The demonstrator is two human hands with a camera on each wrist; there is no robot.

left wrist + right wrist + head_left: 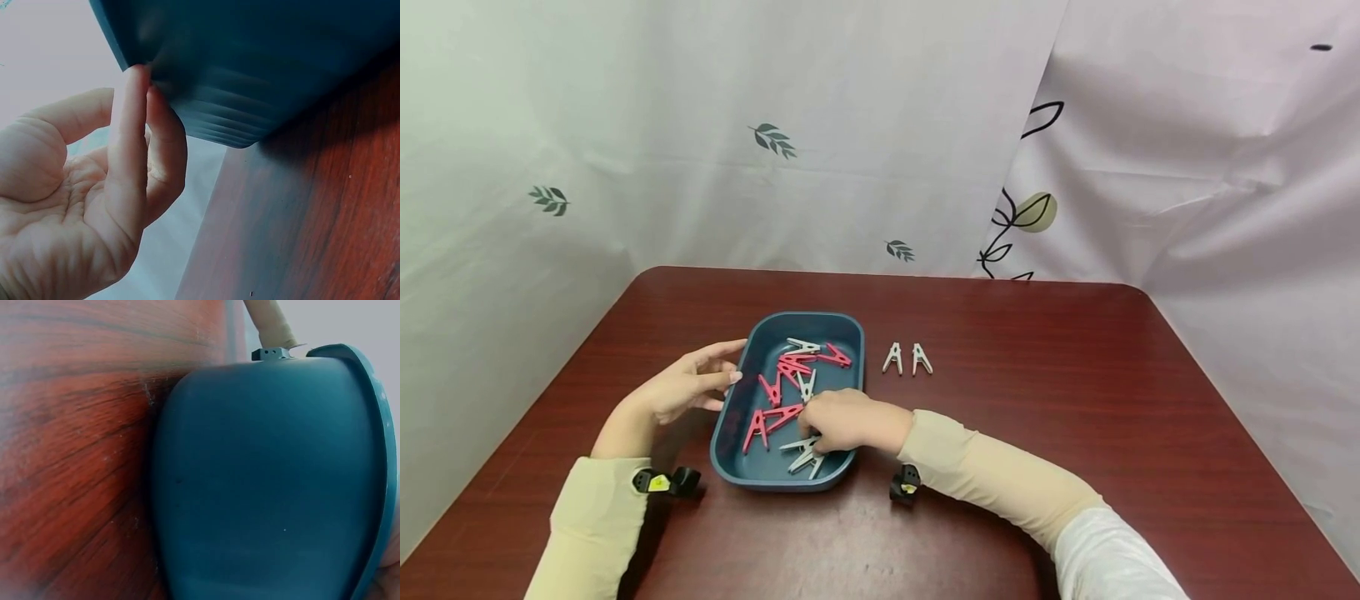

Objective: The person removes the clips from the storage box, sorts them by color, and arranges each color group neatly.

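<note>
A dark blue tray (pixel 722 446) holds several pink clothespins (pixel 755 427) and several white clothespins (pixel 806 385). My left hand (pixel 688 385) is at the tray's left side, its fingertips touching the outer wall, as the left wrist view also shows. Reaching over the right rim, my right hand (pixel 838 419) has its fingers bent down among the clothespins. White clothespins lie right by its fingertips, which are partly hidden, so I cannot tell whether it pinches one. The right wrist view mostly shows the tray's outer wall (pixel 269 475).
Two white clothespins, a left one (pixel 892 357) and a right one (pixel 921 359), lie side by side on the brown table (pixel 1037 375), right of the tray. A pale patterned curtain (pixel 850 167) hangs behind the table.
</note>
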